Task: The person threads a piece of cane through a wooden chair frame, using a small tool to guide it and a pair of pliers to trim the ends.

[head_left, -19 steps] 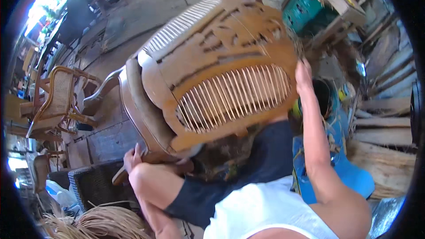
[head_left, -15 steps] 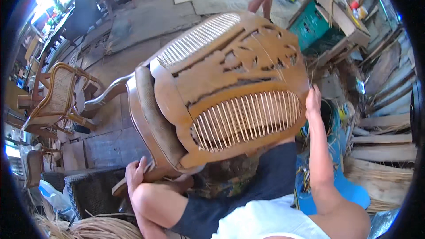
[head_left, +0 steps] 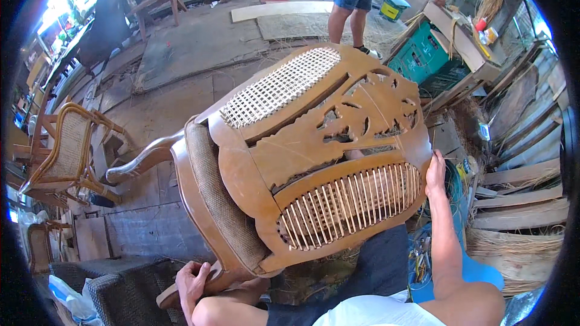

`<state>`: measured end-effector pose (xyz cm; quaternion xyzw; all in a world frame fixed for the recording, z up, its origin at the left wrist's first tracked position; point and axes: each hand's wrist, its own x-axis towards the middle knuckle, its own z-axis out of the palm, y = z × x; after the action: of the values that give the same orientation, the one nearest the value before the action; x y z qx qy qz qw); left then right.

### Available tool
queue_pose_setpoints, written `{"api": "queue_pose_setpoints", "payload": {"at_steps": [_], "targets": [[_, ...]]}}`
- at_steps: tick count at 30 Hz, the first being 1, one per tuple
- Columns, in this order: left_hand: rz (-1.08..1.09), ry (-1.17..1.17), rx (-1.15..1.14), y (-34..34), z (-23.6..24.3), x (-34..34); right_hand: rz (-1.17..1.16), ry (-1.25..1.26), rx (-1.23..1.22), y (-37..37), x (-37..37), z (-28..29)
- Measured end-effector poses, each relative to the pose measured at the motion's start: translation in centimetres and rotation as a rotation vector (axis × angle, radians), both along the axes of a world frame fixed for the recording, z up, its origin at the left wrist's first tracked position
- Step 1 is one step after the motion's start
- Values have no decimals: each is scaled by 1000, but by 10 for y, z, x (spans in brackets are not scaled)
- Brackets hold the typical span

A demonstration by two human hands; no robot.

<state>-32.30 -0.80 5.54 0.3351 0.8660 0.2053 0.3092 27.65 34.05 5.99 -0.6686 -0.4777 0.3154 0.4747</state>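
A brown carved wooden chair (head_left: pixel 284 163) lies tilted across my lap, its backrest facing up. Two oval panels flank the pierced carving: the far one (head_left: pixel 284 86) has a woven cane lattice, while the near one (head_left: pixel 353 205) is strung with strands in one direction. The padded seat (head_left: pixel 220 205) shows woven brown fabric. My left hand (head_left: pixel 192 284) is closed on a chair leg at the lower left. At the backrest's right end, my right hand (head_left: pixel 435 173) grips the rim, its fingers partly hidden.
A cane-backed chair (head_left: pixel 66 148) stands on the left. Dark woven furniture (head_left: pixel 130 293) sits beside my left knee. At the upper right are a green crate (head_left: pixel 420 54) and a wooden bench. Another person's legs (head_left: pixel 349 21) stand beyond the chair. Tools (head_left: pixel 420 262) lie by my right side.
The chair and both my hands appear lower and slightly to the right in the view. More of the other person shows now, with a hand at the bench. My grips look the same.
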Motion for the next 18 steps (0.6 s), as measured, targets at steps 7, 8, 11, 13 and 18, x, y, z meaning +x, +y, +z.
{"api": "queue_pose_setpoints", "payload": {"at_steps": [7,8,11,13,18], "targets": [[7,32,5,3,7,4,26,144,70,0,-8,4],[22,26,13,3,8,5,36,132,66,0,-7,3],[30,11,46,3,10,6,46,135,79,1,-6,2],[2,59,22,3,11,6,50,150,91,1,-7,2],[29,58,28,3,10,7,22,80,115,-1,-12,4]]}}
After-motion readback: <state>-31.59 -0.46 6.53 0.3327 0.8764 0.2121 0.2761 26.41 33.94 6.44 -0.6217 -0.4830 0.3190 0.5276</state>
